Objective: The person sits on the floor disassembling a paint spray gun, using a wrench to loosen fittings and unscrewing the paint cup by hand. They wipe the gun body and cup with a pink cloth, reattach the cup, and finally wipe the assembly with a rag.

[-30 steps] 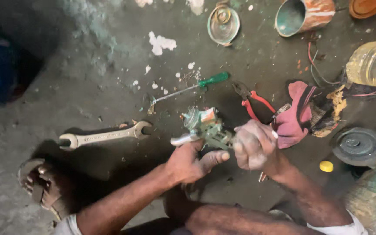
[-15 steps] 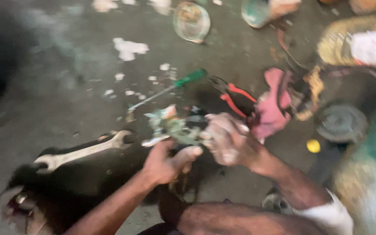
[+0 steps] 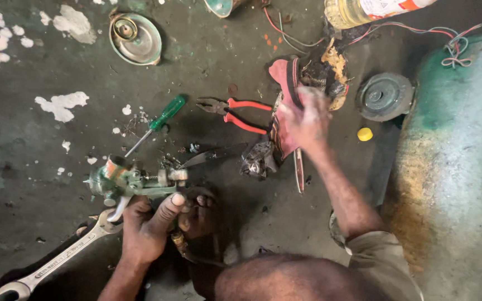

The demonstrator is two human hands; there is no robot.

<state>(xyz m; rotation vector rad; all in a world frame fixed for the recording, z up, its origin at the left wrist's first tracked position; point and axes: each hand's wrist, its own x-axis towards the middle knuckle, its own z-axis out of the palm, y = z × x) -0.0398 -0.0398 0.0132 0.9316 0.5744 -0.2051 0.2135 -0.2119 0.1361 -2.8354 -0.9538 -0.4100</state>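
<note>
**Hands part: left keeps the valve, right goes to the rag**

Left hand (image 3: 149, 226) is clamped on the stem of a small green-stained metal valve assembly (image 3: 124, 179), thumb laid along its underside, holding it just above the floor at lower left. Half a second ago both hands were closed together around this part; now the right hand (image 3: 308, 120) has left it and reached up and to the right, fingers spread and loosely apart, blurred, resting on a pink rag (image 3: 285, 106). Whether it has gripped the cloth cannot be told.

Just below the valve assembly lies an open-ended spanner (image 3: 57, 262), its upper jaw near the left hand's knuckles. Above the part, a green-handled screwdriver (image 3: 157, 124) lies tilted, tip pointing toward the assembly. Red-handled pliers (image 3: 235, 111) sit between the screwdriver and the rag. A bare foot (image 3: 199, 214) rests just beside the left thumb. Further out: a round metal lid (image 3: 136, 38) at upper left, a dark round cap (image 3: 386, 96) right of the rag, a small yellow cap (image 3: 365, 134) below it, and tangled wires (image 3: 447, 42) by a plastic bottle (image 3: 375, 10).

All of it lies on a dark, greasy concrete floor (image 3: 29, 167) with white paint patches; a large green-and-rust tank (image 3: 458, 167) fills the right side.
</note>
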